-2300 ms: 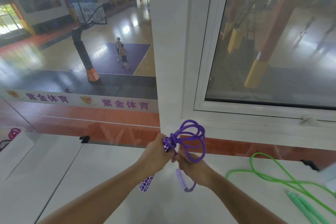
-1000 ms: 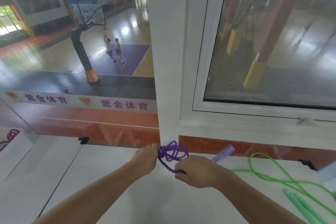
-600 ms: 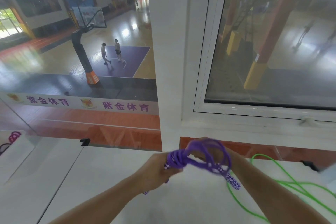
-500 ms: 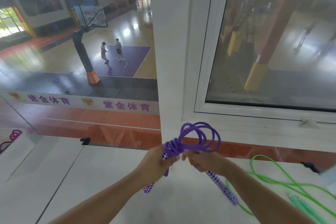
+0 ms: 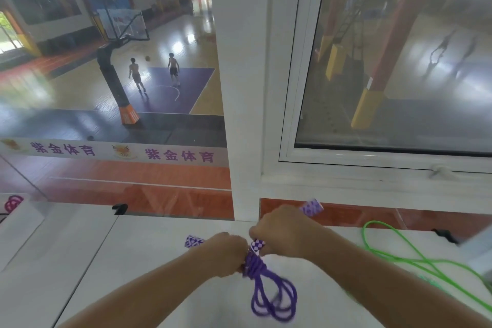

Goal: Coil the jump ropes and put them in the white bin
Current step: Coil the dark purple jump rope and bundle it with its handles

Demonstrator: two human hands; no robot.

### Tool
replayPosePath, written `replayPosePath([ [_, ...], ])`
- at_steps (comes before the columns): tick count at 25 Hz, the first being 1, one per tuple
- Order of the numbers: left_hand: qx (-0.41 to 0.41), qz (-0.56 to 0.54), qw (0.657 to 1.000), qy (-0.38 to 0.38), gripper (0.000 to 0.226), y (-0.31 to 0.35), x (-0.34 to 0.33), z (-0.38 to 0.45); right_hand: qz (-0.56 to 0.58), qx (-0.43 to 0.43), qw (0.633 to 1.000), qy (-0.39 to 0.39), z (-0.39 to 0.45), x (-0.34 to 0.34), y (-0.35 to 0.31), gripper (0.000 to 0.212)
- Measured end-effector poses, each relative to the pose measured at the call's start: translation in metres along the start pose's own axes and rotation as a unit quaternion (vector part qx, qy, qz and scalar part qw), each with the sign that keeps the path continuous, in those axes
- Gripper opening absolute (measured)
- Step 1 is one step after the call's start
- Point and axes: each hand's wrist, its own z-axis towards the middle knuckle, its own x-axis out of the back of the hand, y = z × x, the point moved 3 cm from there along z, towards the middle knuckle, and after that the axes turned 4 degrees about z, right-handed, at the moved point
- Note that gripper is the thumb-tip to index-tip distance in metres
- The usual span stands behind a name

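The purple rope [image 5: 269, 290] is held just above the white counter [image 5: 149, 255] between both hands, its cord wound tight into a knot-like wrap at the top with several slack loops hanging below, blurred at their lower end. It looks a light, limp thing: a thin, smooth, round cord that would spring open if let go, so the wrapped neck and the stiff checkered handles seem the sure places to hold it, not the loops. The left hand [image 5: 226, 253] is clenched round one handle, whose purple-and-white end [image 5: 193, 242] pokes out to the left; the right hand [image 5: 285, 234] grasps the other handle, its end [image 5: 311, 207] sticking up behind the knuckles. To the right a green rope [image 5: 394, 255] lies loose and uncoiled on the counter, thin and glossy, likely just as floppy. At the far left edge stands the white bin [image 5: 18, 221], with a pink coil [image 5: 12, 203] in it, well apart from the hands. Beyond the counter a white-framed window [image 5: 277, 88] overlooks a shiny gym floor.
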Motion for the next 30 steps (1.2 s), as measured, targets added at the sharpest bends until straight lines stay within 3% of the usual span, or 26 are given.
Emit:
replayPosePath([
  [2, -0.112, -0.119, 0.987, 0.006, 0.021, 0.001, 0.001, -0.010, 0.032, 0.017, 0.999, 0.031, 0.001, -0.005, 0.026, 0.032],
  [3, -0.130, -0.220, 0.967, 0.022, 0.018, -0.001, 0.001, -0.015, 0.078, -0.002, 0.996, 0.046, 0.001, -0.012, 0.040, 0.033],
  [4, -0.118, -0.327, 0.936, 0.053, 0.012, -0.004, 0.004, -0.020, 0.176, -0.052, 0.982, 0.047, -0.002, -0.025, 0.056, 0.032],
  [7, 0.003, -0.575, 0.802, 0.160, 0.004, -0.008, 0.009, -0.025, 0.457, -0.189, 0.868, 0.055, -0.011, -0.064, 0.067, 0.025],
  [9, 0.029, -0.648, 0.737, 0.190, 0.009, -0.009, 0.009, -0.021, 0.470, -0.219, 0.850, 0.094, -0.015, -0.083, 0.051, 0.012],
  [11, 0.055, -0.694, 0.694, 0.185, 0.012, -0.008, 0.003, -0.017, 0.488, -0.265, 0.828, 0.081, -0.017, -0.096, 0.033, 0.010],
  [13, 0.104, -0.697, 0.687, 0.178, 0.014, -0.008, -0.004, -0.013, 0.554, -0.288, 0.778, 0.061, -0.014, -0.104, 0.020, 0.009],
  [16, 0.142, -0.660, 0.712, 0.195, 0.012, -0.009, -0.012, -0.008, 0.646, -0.298, 0.700, 0.053, -0.012, -0.109, 0.009, 0.010],
  [19, 0.163, -0.630, 0.727, 0.219, 0.016, -0.006, -0.013, -0.005, 0.752, -0.290, 0.588, 0.062, -0.011, -0.109, 0.000, 0.013],
  [23, 0.153, -0.674, 0.694, 0.203, 0.028, -0.001, -0.013, -0.004, 0.853, -0.288, 0.435, 0.019, -0.011, -0.107, -0.008, 0.026],
  [25, 0.141, -0.678, 0.697, 0.188, 0.024, -0.001, -0.018, -0.003, 0.865, -0.292, 0.407, 0.011, -0.012, -0.107, -0.007, 0.029],
  [30, 0.153, -0.684, 0.688, 0.185, 0.012, 0.007, -0.039, 0.000, 0.860, -0.322, 0.394, 0.032, -0.011, -0.116, -0.004, 0.029],
])
